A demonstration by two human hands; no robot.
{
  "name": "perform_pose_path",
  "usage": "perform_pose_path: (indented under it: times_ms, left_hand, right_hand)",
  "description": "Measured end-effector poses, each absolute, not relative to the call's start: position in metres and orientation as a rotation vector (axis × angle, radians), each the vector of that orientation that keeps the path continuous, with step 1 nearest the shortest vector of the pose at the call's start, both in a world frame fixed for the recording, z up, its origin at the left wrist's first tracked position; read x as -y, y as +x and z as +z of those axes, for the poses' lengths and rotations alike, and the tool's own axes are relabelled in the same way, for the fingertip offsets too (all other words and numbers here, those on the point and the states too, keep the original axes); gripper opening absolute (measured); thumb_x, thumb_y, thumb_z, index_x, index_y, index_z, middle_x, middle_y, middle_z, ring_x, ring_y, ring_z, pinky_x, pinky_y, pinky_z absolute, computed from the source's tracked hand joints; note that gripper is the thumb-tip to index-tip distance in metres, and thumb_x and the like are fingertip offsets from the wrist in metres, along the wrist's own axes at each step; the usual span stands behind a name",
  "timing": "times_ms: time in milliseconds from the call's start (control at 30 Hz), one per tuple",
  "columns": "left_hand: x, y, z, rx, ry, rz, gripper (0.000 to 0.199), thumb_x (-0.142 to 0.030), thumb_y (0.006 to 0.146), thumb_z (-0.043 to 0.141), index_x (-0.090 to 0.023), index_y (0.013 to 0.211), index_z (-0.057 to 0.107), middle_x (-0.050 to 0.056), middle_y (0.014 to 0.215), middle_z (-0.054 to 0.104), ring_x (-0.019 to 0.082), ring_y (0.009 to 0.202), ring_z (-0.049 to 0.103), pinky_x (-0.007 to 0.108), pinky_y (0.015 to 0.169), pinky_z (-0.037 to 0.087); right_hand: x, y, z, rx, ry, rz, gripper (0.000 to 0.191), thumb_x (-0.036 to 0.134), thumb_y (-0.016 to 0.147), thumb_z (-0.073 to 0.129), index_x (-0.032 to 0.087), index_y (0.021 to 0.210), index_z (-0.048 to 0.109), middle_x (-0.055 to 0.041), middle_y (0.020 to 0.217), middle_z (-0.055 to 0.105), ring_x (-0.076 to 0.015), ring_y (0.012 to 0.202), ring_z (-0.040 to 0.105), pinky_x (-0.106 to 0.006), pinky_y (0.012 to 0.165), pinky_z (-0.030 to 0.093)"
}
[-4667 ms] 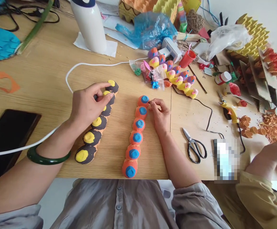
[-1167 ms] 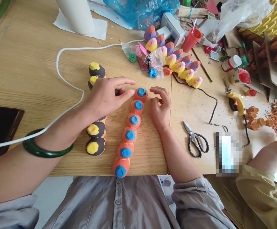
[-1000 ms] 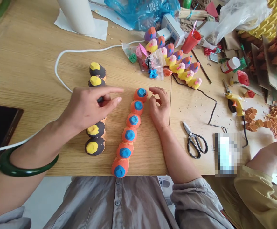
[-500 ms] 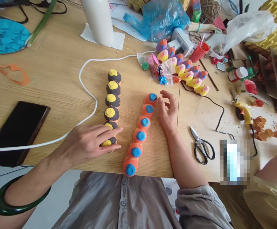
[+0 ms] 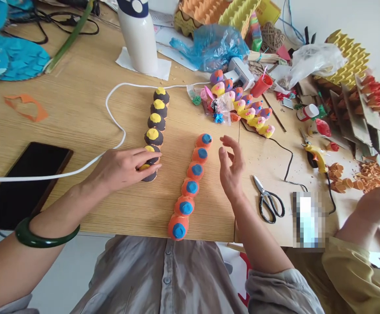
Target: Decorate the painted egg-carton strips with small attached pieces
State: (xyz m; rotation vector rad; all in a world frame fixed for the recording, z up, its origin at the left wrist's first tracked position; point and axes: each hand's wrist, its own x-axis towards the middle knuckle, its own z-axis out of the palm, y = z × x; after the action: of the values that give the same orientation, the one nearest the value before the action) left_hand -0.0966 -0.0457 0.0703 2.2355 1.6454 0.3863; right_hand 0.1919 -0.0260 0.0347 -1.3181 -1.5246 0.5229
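A strip of egg-carton cups painted black with yellow tops (image 5: 155, 121) lies lengthwise on the table. My left hand (image 5: 121, 170) grips its near end, fingers laid across the last cups and partly hiding them. To the right lies a second strip, orange with blue clay-like dots (image 5: 192, 187), reaching the table's front edge. My right hand (image 5: 232, 168) is beside that strip's far end, not touching it, its fingers curved and apart with nothing in them.
A white cable (image 5: 124, 126) loops left of the black strip, past a dark phone (image 5: 26, 183). Scissors (image 5: 268, 200) and a yellow glue gun (image 5: 316, 157) lie right. Behind are a white bottle (image 5: 139, 43) and more painted strips (image 5: 248, 114). A co-worker's hand (image 5: 376, 205) is at far right.
My left hand has moved the black and yellow strip away from me, up to the white cable. My right hand is now farther from the orange strip. The view has shifted slightly.
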Motion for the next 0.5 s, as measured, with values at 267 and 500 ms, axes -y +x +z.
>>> perform_pose_path:
  times_ms: [267,500]
  left_hand:
    - [0.064,-0.078,0.073,-1.997,2.261,0.137,0.07,-0.064,0.095,0.058,-0.023,0.152,0.057,0.012,0.108,0.082,0.034,0.089,0.075,0.034,0.062,0.036]
    - [0.071,-0.08,0.068,-1.982,2.278,0.039,0.064,-0.056,0.104,0.04,-0.019,0.156,0.049,0.015,0.116,0.08,0.035,0.088,0.076,0.037,0.066,0.041]
  right_hand:
    - [0.076,0.203,0.02,1.807,-1.286,0.376,0.035,0.027,0.102,0.059,0.028,0.137,0.062,-0.013,0.128,0.072,-0.0299,0.119,0.065,-0.054,0.096,0.061]
    - [0.075,0.203,0.008,1.781,-1.317,0.365,0.033,0.026,0.103,0.057,0.029,0.135,0.062,-0.0113,0.126,0.073,-0.0288,0.118,0.066,-0.053,0.096,0.063]
